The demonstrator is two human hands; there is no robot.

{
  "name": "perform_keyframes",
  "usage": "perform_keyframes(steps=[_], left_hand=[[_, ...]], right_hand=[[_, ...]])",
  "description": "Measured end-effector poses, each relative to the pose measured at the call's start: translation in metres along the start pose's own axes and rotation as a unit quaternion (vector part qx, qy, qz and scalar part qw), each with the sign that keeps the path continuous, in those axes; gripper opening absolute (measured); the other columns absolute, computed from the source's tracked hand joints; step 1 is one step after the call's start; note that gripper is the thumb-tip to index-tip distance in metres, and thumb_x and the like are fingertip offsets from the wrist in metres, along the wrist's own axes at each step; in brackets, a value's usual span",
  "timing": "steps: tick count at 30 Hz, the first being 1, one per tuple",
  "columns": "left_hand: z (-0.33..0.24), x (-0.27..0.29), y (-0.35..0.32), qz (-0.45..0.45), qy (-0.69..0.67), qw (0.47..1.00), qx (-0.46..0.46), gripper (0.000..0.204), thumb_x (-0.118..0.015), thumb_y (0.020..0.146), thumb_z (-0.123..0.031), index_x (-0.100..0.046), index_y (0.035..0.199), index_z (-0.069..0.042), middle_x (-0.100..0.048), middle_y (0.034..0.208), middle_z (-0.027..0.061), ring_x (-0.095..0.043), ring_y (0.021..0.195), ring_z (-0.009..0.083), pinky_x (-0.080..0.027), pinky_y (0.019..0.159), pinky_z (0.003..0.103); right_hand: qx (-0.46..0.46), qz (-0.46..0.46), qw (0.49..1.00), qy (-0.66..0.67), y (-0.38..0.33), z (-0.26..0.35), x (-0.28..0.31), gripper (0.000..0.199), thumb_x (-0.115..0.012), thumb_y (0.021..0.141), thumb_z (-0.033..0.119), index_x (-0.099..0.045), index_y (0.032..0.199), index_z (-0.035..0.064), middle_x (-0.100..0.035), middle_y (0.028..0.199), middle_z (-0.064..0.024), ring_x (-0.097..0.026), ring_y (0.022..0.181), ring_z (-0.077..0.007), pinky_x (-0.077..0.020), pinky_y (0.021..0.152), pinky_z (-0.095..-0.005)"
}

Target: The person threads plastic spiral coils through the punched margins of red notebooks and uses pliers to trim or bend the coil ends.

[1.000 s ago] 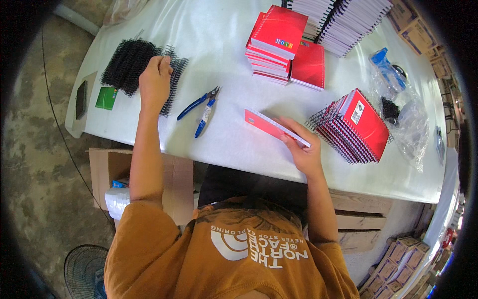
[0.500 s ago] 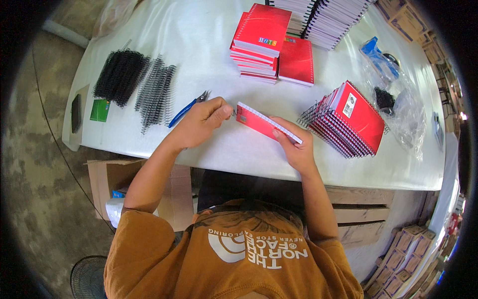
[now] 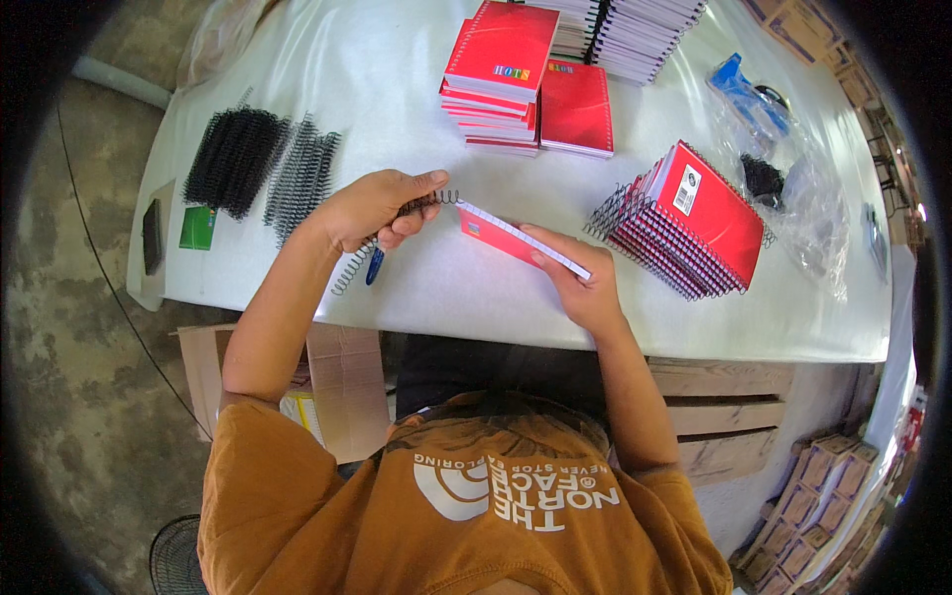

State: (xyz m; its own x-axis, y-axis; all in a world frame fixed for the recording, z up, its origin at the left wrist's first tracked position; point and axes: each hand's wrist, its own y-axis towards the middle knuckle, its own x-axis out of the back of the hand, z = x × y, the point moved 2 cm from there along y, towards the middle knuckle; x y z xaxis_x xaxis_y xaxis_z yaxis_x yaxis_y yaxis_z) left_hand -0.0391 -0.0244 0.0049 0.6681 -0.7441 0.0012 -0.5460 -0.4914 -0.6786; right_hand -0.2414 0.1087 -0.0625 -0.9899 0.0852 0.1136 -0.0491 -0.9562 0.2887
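Note:
My left hand is closed around a black spiral binding coil; one end sticks out past the thumb, the other hangs below the palm. That upper end is close to the corner of a red notebook, and I cannot tell whether they touch. The notebook is tilted, its white page edge facing up, and my right hand grips its right end between thumb and fingers. Blue-handled cutters lie under my left hand, mostly hidden by it.
Black coils lie in a dense pile and a looser row at left. Red notebooks form a stack at the back; coil-bound ones stand at right. Beyond are a blue tape dispenser and clear plastic. Below is an open cardboard box.
A long coil now shows in my left hand, which has turned and shifted a little left. The notebook remains in my right hand. The whole view has shifted slightly.

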Motion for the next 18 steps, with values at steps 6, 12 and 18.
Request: perform_keyframes(steps=[6, 12, 18], left_hand=[[-0.003, 0.003, -0.003, 0.005, 0.059, 0.998, -0.005, 0.044, -0.049, 0.090, -0.044, -0.051, 0.071, -0.005, -0.037, 0.044, -0.0021, -0.030, 0.036, 0.0063, -0.025, 0.036, 0.021], [-0.001, -0.002, 0.001, -0.026, 0.139, 0.963, -0.230, 0.028, -0.061, 0.085, -0.030, -0.052, 0.077, -0.005, -0.048, 0.063, 0.0023, -0.043, 0.055, 0.0086, -0.036, 0.050, 0.022], [-0.015, -0.022, -0.023, -0.152, 0.506, 0.743, -0.411, 0.022, -0.069, 0.075, -0.022, -0.058, 0.089, -0.009, -0.057, 0.096, 0.0043, -0.053, 0.081, 0.0194, -0.040, 0.078, 0.032]], right_hand=[[-0.014, -0.011, 1.000, 0.007, 0.001, 0.002, 0.000, 0.027, -0.057, 0.083, 0.000, -0.061, 0.110, 0.0025, -0.064, 0.108, -0.0112, -0.062, 0.095, -0.0176, -0.0459, 0.084, -0.0264], [-0.013, 0.005, 1.000, 0.014, 0.000, 0.004, 0.001, 0.027, -0.057, 0.084, 0.003, -0.062, 0.110, 0.0036, -0.065, 0.107, -0.0104, -0.062, 0.095, -0.0166, -0.0459, 0.083, -0.0260], [-0.023, 0.009, 1.000, 0.001, -0.002, 0.004, -0.001, 0.028, -0.057, 0.083, 0.002, -0.062, 0.111, 0.0059, -0.065, 0.107, -0.0104, -0.063, 0.092, -0.0166, -0.0467, 0.081, -0.0262]])
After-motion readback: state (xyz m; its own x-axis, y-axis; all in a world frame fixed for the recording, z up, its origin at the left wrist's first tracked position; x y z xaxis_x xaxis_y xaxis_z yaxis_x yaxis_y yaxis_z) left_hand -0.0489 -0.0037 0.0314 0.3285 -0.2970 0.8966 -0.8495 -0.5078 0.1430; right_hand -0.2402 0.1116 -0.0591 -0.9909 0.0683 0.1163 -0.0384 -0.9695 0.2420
